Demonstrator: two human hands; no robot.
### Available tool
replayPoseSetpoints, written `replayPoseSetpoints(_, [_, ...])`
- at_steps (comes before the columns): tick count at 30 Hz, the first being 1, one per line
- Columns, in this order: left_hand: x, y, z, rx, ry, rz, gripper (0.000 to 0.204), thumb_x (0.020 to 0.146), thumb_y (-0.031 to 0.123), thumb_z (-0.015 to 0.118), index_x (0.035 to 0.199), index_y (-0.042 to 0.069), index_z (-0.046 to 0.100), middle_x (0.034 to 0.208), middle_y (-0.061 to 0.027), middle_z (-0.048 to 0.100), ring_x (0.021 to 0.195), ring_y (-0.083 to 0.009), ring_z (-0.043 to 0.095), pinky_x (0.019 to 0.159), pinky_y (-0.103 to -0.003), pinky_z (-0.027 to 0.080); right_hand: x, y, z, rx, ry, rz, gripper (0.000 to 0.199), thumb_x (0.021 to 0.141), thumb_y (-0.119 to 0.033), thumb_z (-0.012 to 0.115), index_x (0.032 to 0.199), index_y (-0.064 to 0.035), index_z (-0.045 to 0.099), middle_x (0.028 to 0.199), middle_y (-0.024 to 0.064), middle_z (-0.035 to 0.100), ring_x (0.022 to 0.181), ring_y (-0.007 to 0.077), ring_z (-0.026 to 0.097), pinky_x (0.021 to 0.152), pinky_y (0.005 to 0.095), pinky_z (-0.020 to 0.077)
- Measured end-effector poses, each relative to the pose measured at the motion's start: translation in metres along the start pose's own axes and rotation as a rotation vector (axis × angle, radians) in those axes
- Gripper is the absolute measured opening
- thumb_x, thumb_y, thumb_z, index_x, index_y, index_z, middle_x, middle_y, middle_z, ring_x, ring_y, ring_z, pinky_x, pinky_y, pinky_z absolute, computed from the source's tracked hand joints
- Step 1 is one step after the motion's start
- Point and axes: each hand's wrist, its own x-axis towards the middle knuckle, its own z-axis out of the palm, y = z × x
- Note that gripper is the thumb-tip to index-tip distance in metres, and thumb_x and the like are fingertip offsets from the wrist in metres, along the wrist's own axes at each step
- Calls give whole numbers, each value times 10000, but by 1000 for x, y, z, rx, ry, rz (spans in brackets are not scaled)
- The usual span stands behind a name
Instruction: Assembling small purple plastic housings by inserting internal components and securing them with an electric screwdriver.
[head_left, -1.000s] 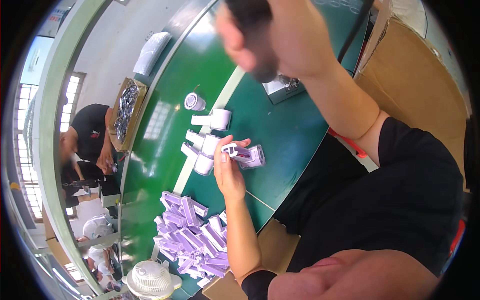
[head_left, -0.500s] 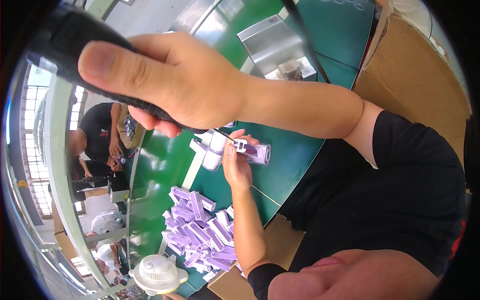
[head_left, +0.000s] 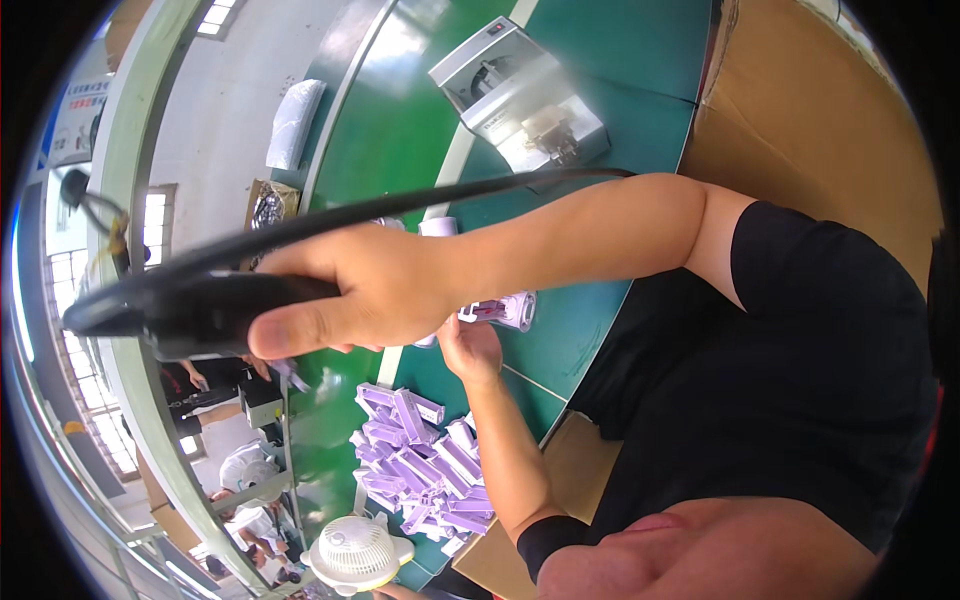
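My right hand (head_left: 365, 290) is wrapped round a black electric screwdriver (head_left: 240, 310), whose cable (head_left: 420, 200) runs back over my forearm. The driver's tip is hidden behind that hand. Just beyond it, my left hand (head_left: 472, 348) holds a small lilac-and-white housing with a clear round end (head_left: 512, 310); part of its fingers and of the housing is covered. Another white-and-lilac cylindrical part (head_left: 437, 227) shows on the green table above my right wrist. A heap of lilac elongated housings (head_left: 420, 460) lies beside my left forearm.
A metal screw feeder (head_left: 540, 120) stands on the green table (head_left: 640, 110). A white fan (head_left: 352, 552) sits near the heap. Cardboard boxes (head_left: 820, 150) flank the bench. Opposite are a pale metal frame (head_left: 140, 350) and other people at work.
My right hand and the screwdriver have dropped lower in the picture and swung round, so the bit seen earlier is now hidden. My left hand keeps the housing. The view has shifted slightly.
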Motion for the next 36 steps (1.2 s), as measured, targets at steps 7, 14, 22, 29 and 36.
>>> replayPoseSetpoints(7, [-7, -3, -11, -35, -69, 59, 471, 1051, 305, 491, 1410, 13, 580, 1426, -89, 621, 1374, -241, 531, 1189, -446, 342, -14, 4, -3, -81, -44, 9, 707, 952, -726, 616, 1328, -132, 684, 941, 76, 725, 910, 209, 708, 804, 350, 548])
replayPoseSetpoints(14, [-11, -7, -32, -182, -53, -13, 409, 1031, 287, 492, 1302, 8, 614, 1278, -142, 679, 1190, -309, 636, 1037, -477, 487, -19, 12, 0, -76, 34, -54, 591, 956, -594, 714, 1248, -80, 693, 859, 51, 696, 827, 124, 670, 731, 317, 544])
replayPoseSetpoints(22, [-1, -4, 1, -35, -47, 106, 373, 1049, 172, 457, 1287, -56, 634, 1356, -146, 631, 1281, -291, 564, 1113, -442, 412, -23, 19, -6, 80, -18, 138, 557, 947, -648, 693, 1003, -94, 684, 663, -28, 556, 568, 55, 551, 518, 239, 452])
replayPoseSetpoints(29, [-1, -7, 5, 79, -58, 175, 361, 1071, 194, 400, 1168, -71, 626, 1134, -197, 667, 1037, -323, 638, 955, -434, 483, -23, 23, -4, 75, -61, 84, 507, 973, -587, 691, 1037, -84, 679, 663, -28, 553, 538, 52, 530, 497, 240, 437])
replayPoseSetpoints(36, [-2, -7, 5, 102, -23, 180, 381, 1075, 218, 399, 1172, -74, 622, 1094, -197, 669, 1019, -325, 638, 950, -434, 485, -22, 23, 0, 109, -103, 93, 491, 985, -564, 692, 1068, -80, 677, 670, -22, 560, 526, 52, 525, 490, 241, 437])
